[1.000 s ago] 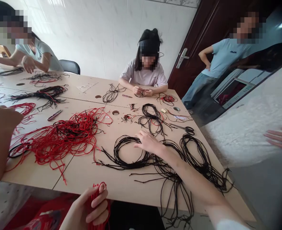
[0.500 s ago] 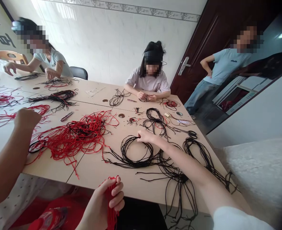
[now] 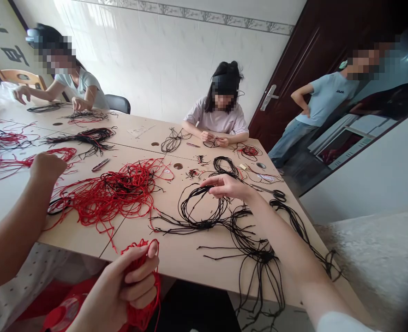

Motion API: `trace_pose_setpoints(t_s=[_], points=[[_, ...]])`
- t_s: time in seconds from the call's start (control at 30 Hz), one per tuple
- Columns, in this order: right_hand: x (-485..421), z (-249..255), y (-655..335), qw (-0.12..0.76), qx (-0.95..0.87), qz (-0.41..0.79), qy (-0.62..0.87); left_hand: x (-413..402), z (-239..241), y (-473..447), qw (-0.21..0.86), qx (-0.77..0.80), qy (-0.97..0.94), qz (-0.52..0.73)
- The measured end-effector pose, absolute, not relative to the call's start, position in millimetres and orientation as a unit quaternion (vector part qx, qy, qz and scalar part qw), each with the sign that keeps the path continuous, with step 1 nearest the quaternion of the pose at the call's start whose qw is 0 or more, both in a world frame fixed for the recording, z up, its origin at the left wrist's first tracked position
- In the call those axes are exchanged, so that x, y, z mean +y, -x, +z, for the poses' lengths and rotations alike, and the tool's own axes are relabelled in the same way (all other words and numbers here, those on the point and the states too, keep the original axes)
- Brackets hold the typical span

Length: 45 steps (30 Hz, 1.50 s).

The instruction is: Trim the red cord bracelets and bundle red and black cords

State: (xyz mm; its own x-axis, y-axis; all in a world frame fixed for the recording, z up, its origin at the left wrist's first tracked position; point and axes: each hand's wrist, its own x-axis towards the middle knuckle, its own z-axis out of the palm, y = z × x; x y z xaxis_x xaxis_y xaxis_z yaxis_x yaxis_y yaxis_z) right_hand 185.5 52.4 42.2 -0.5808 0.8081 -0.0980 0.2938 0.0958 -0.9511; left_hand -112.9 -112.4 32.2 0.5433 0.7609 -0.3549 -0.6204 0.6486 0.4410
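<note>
Gripping a bundle of red cord point(image 3: 145, 313), the person's left hand point(image 3: 138, 276) is on the near side of the large red heap point(image 3: 96, 203), its fingers wrapped around the strands. Right of the heap, the right hand point(image 3: 230, 186) reaches over a coil of black cord point(image 3: 204, 225), fingertips at the coil's upper curve; whether they pinch it cannot be told.

The heap lies on a pale table point(image 3: 176, 249) made of joined panels, with a seam at the heap's near side and a round hole point(image 3: 178, 166) just past its right end. Well beyond the heap rises a white tiled wall point(image 3: 148, 55) with a patterned border; far to the heap's right is a dark door point(image 3: 287, 74) with a metal handle. Scissors point(image 3: 279, 196) lie to the heap's right, past the coil.

The right forearm covers part of the black cords, and the left hand hides much of its bundle. At the heap's far left corner, a co-worker's hand point(image 3: 50, 168) is curled, its inside out of sight. Nearer than the heap, a red container point(image 3: 63, 313) is cut off by the bottom edge.

Big dark characters mark a board point(image 3: 15, 55) far beyond the heap to the left, partly cropped. A small white tag point(image 3: 167, 171) at the heap's right end is too small to read.
</note>
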Motion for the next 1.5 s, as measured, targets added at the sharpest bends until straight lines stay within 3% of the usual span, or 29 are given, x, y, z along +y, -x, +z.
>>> trace_pose_setpoints(t_s=[0.3, 0.47, 0.6, 0.83, 0.97, 1.03, 1.17, 1.3, 1.4, 1.5], points=[[9.3, 106.7, -193.3, 0.279, -0.761, 0.524, 0.261, -79.0, 89.8, 110.0, 0.836, 0.262, -0.228, 0.426], [-16.4, 128.9, -183.7, 0.354, -0.716, 0.491, 0.347, -85.7, 109.5, 73.8, 0.871, 0.186, -0.243, 0.385], [-38.3, 135.1, -177.4, 0.395, -0.695, 0.462, 0.384, -96.8, 98.6, 28.3, 0.851, 0.264, -0.245, 0.383], [-90.6, 111.2, -144.3, 0.415, -0.745, 0.249, 0.460, -86.4, 79.5, -9.2, 0.766, 0.304, -0.240, 0.513], [-119.6, 89.2, -117.3, 0.433, -0.807, 0.076, 0.396, -100.2, 82.3, 6.2, 0.740, 0.319, -0.265, 0.530], [-130.0, 84.1, -110.2, 0.454, -0.820, 0.045, 0.345, -109.1, 87.8, 20.4, 0.722, 0.335, -0.261, 0.547], [-141.0, 87.7, -107.1, 0.521, -0.792, 0.120, 0.296, -120.7, 102.8, 40.3, 0.728, 0.331, -0.233, 0.553], [-143.0, 93.8, -106.4, 0.550, -0.717, 0.324, 0.281, -126.7, 110.1, 43.5, 0.741, 0.311, -0.245, 0.543], [-143.7, 93.3, -106.0, 0.550, -0.629, 0.476, 0.275, -131.6, 108.3, 44.3, 0.735, 0.331, -0.258, 0.533], [-144.2, 90.8, -108.4, 0.526, -0.572, 0.543, 0.319, -136.8, 107.1, 45.9, 0.723, 0.339, -0.271, 0.537]])
